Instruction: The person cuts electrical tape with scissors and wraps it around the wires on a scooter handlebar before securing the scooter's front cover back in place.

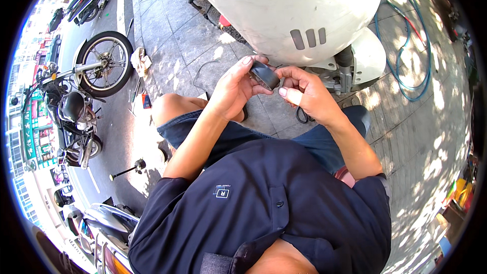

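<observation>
My left hand (234, 87) is closed round a roll of black tape (265, 74), thumb on one side and fingers on the other. Against the roll's right edge, the bent fingers and thumb of my right hand (303, 91) are pinched together. Whether a loose end of tape lies between them is too small to see. Both hands are in front of the white body panel (274, 15) of a scooter, just below its lower edge. A dark loop of cable (303, 115) shows beneath my right hand.
The scooter's metal underside (345, 73) is right of my hands. A blue hose (428, 56) lies coiled at the far right. On the left, a motorcycle (104, 64) stands near a crumpled rag (140, 62) and a small red and dark box (146, 101) on the pavement.
</observation>
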Available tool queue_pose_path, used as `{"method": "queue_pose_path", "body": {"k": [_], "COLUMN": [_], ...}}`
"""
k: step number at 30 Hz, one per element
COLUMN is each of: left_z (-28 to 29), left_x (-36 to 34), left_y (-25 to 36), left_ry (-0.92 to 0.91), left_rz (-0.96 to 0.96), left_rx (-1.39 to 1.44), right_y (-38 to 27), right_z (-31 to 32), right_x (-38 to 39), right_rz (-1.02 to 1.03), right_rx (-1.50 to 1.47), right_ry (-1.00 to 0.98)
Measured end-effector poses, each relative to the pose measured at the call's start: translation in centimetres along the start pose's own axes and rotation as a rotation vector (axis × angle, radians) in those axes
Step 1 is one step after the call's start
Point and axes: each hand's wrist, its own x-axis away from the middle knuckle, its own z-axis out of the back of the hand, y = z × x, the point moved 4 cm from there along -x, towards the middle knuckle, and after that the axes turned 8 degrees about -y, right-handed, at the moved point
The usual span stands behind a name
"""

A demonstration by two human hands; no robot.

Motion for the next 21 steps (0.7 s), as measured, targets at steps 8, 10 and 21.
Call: {"method": "queue_pose_path", "body": {"k": [8,10,21], "left_z": [0.0,0.0,-0.2], "left_x": [0.5,0.6,-0.3], "left_y": [-3.2,-3.2,-4.5], "left_ry": [0.086,0.144,-0.017], "left_rz": [0.087,0.014,0.116], "left_rx": [-0.063,-0.380,0.153], "right_y": [1.6,2.2,2.8], "right_z": [0.5,0.6,0.5], "right_x": [1.1,1.3,1.5], "right_rz": [-0.034,-0.100,-0.094], "right_rx": [0.086,-0.177,0.081], "right_ry": [0.012,0.019,-0.016]}}
